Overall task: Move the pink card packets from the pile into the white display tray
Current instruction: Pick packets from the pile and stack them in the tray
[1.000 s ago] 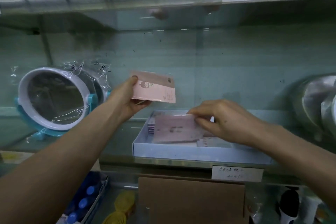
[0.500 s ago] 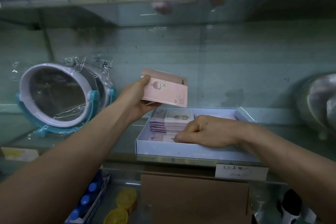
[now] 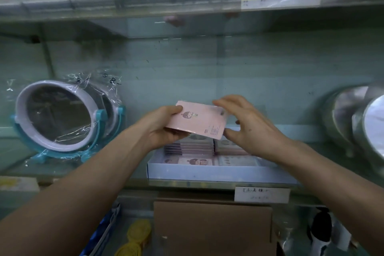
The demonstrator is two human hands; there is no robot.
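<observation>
several pink card packets (image 3: pixel 197 119), seen as one thin pile with a cartoon figure on the top face, are held above the back of the white display tray (image 3: pixel 207 173), clear of it. the left hand (image 3: pixel 162 131) supplies the grip: thumb on the upper left corner, fingers curled beneath. the right hand (image 3: pixel 251 129) is unclenched, its fingers spread at the pile's right edge and its thumb by the lower corner; motion blur hides whether it touches yet. in the tray, stacked packets (image 3: pixel 188 147) stand in two piles along the back, and flat packets (image 3: pixel 195 161) lie by the front wall. the right forearm covers the tray's right part, so its fill cannot be read. half a second earlier the right hand lay low in the tray on the packets there, and the pile was held higher and to the left. the hand has since risen, and the pile has come in over the tray. judged from this, one placement is complete and the next draw from the pile is starting. the tray rests on a glass shelf (image 3: pixel 87 172), with a wrapped round mirror (image 3: pixel 56 116) to its left and a handwritten label (image 3: pixel 261 194) below.
</observation>
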